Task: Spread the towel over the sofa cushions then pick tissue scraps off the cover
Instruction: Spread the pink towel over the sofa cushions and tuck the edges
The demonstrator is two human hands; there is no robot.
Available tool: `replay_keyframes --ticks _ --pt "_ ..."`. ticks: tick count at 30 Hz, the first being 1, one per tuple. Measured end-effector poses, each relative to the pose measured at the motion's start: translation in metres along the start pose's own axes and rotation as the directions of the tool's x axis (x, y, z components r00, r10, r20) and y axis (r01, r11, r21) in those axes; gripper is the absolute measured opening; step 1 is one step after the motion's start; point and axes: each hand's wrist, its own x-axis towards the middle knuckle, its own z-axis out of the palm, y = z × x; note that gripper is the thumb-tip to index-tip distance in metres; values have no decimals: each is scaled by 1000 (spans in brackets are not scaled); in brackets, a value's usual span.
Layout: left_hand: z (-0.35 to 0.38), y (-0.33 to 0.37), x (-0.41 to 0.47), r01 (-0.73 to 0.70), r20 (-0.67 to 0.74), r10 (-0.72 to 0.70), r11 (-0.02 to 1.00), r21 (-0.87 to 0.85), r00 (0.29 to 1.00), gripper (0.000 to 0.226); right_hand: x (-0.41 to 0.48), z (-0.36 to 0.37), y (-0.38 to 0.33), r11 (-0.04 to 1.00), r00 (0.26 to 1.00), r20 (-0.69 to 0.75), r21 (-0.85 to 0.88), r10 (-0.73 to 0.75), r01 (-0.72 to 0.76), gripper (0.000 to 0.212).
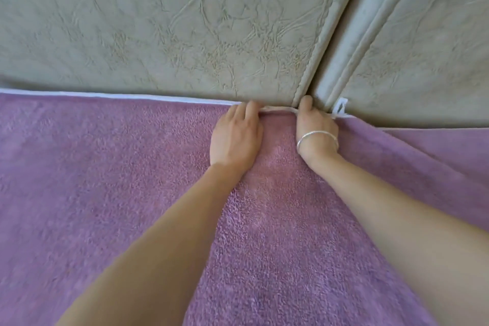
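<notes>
A purple terry-cloth towel (132,193) lies over the sofa seat. It fills the view from the left side to the right and down to the near edge. Its far edge, finished with a narrow white hem (119,95), runs straight along the back edge of the seat. There it touches the foot of a pale grey-green back cushion with a creased, leather-like skin (172,21). A second back cushion of the same material (428,34) stands to the right. Between the two runs a slanting gap lined with piped seams (341,42), which meets the seat just beside the right hand.

Both hands are at the back edge of the seat, near each other but apart, with a short stretch of hem between them. The left hand (235,137) lies palm down on the towel, its fingers fairly straight and their tips on the hem against the cushion's foot. The right hand (316,124) wears a silver bangle (317,137) at the wrist. Its thumb points up at the foot of the gap, and its fingers curl out of sight round the towel's edge, gripping it. A small white loop tag (341,107) sticks up just to the right of this hand. Two bare forearms reach in from the near edge across the towel.

Left of the left hand, a wide stretch of towel lies flat and smooth. Right of the right hand, the cloth rises in a slanting fold, with a lower, flatter purple part beyond it.

The towel's pile is short, looped and fuzzy, and its lilac turns pinker and paler between the two arms.
</notes>
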Motion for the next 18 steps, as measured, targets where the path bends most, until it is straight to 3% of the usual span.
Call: replay_keyframes --ticks 4,11,15,18 --pt "7 -4 -1 -23 29 21 995 101 999 35 3 7 0 999 999 32 -30 16 -15 29" --pt "6 -5 1 -95 77 77 955 280 994 26 2 1 0 1000 995 97 -22 17 -15 30" --pt "6 -4 1 -75 167 40 975 208 985 40 -10 -9 0 1000 989 148 -12 -17 19 36" --pt "0 -2 9 -48 262 -4 981 189 965 36 -34 -19 8 994 961 262 -43 -89 104 50"
